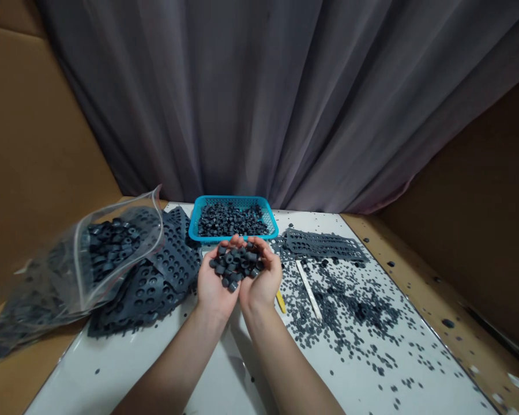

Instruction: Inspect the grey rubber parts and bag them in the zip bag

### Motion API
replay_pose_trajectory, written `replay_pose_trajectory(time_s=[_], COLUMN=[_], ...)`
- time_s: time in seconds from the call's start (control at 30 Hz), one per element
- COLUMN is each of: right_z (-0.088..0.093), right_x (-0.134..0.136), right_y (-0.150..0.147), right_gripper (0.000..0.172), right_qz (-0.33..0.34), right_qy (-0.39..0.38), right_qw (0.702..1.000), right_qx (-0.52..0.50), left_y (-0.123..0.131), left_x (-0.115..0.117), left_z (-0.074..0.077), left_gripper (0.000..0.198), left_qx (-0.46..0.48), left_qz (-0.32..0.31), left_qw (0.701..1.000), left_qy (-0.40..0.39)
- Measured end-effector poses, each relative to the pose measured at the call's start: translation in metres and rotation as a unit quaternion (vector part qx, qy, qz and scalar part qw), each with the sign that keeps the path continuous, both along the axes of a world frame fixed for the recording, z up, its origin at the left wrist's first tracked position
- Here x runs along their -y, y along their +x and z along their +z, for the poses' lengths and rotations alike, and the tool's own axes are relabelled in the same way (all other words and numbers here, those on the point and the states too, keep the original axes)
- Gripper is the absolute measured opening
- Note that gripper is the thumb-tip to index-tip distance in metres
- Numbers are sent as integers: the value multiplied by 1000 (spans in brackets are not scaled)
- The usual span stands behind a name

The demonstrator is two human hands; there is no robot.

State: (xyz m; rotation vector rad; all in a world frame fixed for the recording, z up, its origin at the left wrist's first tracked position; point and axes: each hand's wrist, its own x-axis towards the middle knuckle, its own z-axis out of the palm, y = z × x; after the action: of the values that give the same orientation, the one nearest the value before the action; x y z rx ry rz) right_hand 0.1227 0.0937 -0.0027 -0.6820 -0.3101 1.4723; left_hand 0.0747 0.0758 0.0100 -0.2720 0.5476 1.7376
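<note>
My left hand [214,283] and my right hand [262,275] are cupped together above the white table, holding a heap of small dark grey rubber rings [236,265] between them. Just beyond my fingertips stands a blue plastic basket [242,200] holding many similar rings. To the left of my left hand, a clear zip-lock bag [121,253] holds more rings and rests on perforated dark rubber sheets [155,285]. Near my right hand lie a white stick [308,288] and a partly hidden yellow item [281,301].
Many small dark discs [341,314] are scattered across the right of the white table [225,374], and a perforated rubber strip [324,245] lies behind them. Brown cardboard walls [38,144] stand at both sides, with a grey curtain [259,98] behind.
</note>
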Motion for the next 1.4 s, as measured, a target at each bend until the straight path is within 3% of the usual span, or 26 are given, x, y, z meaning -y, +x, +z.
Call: replay_pose_trajectory(time_s=[0.13,0.43,0.73,1.07,1.4], right_z=[1,1,3,9,11], right_x=[0,6,9,12,11], right_y=[-1,-4,-6,-6,-3], right_gripper=[22,28,25,38,46], right_qz=[-20,2,-4,12,48], right_qy=[-17,1,4,-2,-43], right_qw=[999,998,999,994,985], right_qx=[-29,-56,-48,-106,-161], left_y=[0,5,8,1,-6], left_x=[0,5,6,7,7], left_z=[-2,-6,-4,2,5], left_gripper=[30,31,33,41,48], left_qx=[-5,-103,-131,-97,-58], left_qz=[3,31,48,45,44], left_qw=[1000,990,986,986,993], left_qy=[25,95,96,125,97])
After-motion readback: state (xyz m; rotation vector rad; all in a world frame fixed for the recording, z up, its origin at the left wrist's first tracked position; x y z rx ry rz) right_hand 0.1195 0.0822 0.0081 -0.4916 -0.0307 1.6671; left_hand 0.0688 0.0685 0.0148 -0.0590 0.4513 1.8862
